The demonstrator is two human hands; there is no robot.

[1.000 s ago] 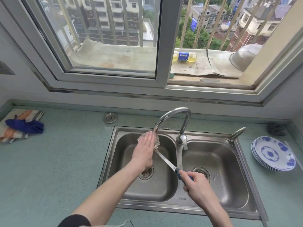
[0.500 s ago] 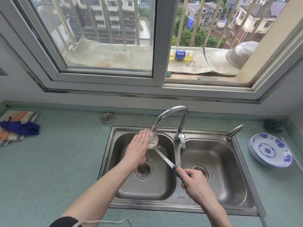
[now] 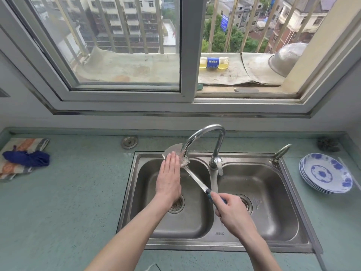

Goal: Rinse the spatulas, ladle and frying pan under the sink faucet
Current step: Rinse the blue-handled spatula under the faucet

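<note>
Right hand grips blue-handled steel spatula under curved chrome faucet — left hand, fingers straight, rubs its blade over steel sink.

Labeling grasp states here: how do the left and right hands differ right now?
The left hand lies flat with straight fingers pressed on the spatula blade; the right hand is curled round its blue handle. The left hand sits over the left basin, up at the faucet stream; the right hand is nearer the person, over the divider of the sink. The left is in the water; the right looks clear of it. Both touch the same spatula.
</note>
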